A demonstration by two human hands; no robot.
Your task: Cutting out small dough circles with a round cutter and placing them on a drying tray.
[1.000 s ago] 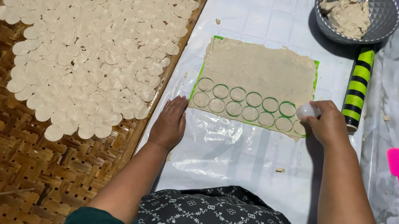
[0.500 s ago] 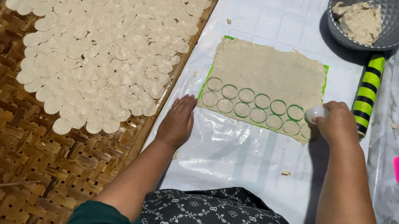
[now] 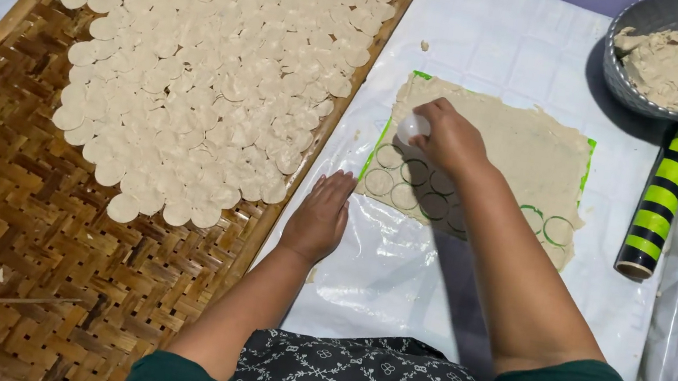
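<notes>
We grip the small white round cutter [image 3: 412, 127] in our closed right hand [image 3: 451, 137], pressing the flat beige dough sheet [image 3: 521, 150] on its green mat. Our left hand [image 3: 320, 214], open and flat, holds nothing, resting on the clear plastic sheet [image 3: 385, 268]. Judged step: cutting; next press needs uncut dough beside existing circles.

The right hand [image 3: 450, 137] with the small white round cutter [image 3: 412, 127] has crossed the flat sheet of beige rolled dough [image 3: 521, 150] — from the right end of the cut-circle row to the sheet's left edge, starting a second row.
</notes>
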